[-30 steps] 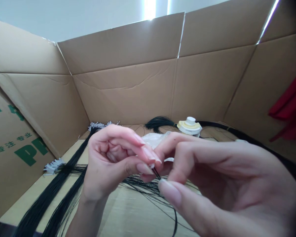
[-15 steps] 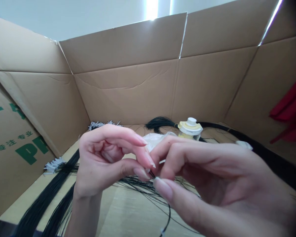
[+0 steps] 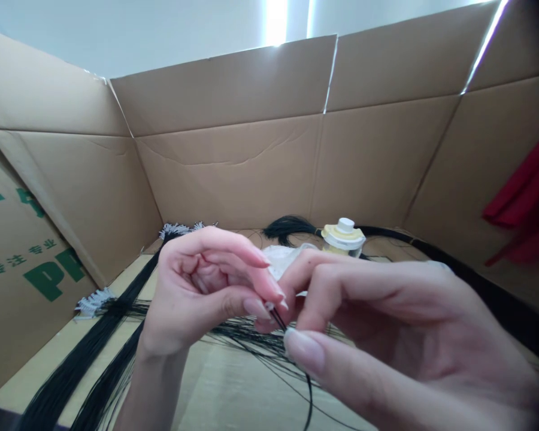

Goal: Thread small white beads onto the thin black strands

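Between thumb and index finger, my left hand (image 3: pixel 197 293) pinches a tiny white connector (image 3: pixel 269 306), mostly covered by the fingertips. Thin black wires (image 3: pixel 279 321) run from it down to the right, and my right hand (image 3: pixel 395 323) is closed on them between thumb and fingers. Below the right thumb a black cable (image 3: pixel 309 398) hangs toward the bottom edge. Behind and under both hands, loose black wires (image 3: pixel 247 332) lie spread over the pale table (image 3: pixel 224 389).
Cardboard walls (image 3: pixel 229 167) enclose the table. Black wire bundles (image 3: pixel 81 353) with white connector ends (image 3: pixel 94 302) lie at left. A white-capped jar (image 3: pixel 344 237), a clear plastic bag (image 3: pixel 285 258) and another black bundle (image 3: pixel 458 254) are behind. Red cloth (image 3: pixel 525 191) hangs right.
My right fingers have drawn slightly away from the left fingertips, so more wire shows between them. My left hand appears slightly further right, and the camera view has tilted a little.
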`<action>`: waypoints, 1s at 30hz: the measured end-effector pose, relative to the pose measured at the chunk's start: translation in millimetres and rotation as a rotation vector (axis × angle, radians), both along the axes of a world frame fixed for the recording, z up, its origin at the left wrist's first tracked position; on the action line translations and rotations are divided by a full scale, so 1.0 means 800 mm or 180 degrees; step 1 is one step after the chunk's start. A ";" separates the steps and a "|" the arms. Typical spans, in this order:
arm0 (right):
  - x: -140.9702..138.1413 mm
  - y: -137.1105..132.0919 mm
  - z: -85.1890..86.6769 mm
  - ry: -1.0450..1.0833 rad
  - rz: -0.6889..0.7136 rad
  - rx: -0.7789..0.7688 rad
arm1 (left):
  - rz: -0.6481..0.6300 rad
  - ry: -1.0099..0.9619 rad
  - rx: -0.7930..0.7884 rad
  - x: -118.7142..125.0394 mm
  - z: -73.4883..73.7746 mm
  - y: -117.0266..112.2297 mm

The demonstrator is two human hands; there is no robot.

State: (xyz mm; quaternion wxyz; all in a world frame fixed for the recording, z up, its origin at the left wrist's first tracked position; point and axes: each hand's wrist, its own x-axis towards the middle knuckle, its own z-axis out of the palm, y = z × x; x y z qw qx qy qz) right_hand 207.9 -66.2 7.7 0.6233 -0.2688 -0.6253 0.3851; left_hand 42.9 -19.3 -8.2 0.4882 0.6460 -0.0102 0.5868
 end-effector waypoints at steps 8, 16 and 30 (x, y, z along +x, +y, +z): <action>0.015 0.007 0.010 -0.0297 0.0460 -0.0387 | -0.0198 0.0141 -0.0330 -0.004 0.004 0.001; 0.005 0.004 -0.009 0.0174 0.0052 -0.0305 | -0.0251 0.0138 -0.0435 -0.005 0.005 -0.002; 0.006 0.006 -0.008 -0.0010 -0.0076 -0.0306 | -0.0370 0.0231 -0.0624 -0.005 0.007 -0.003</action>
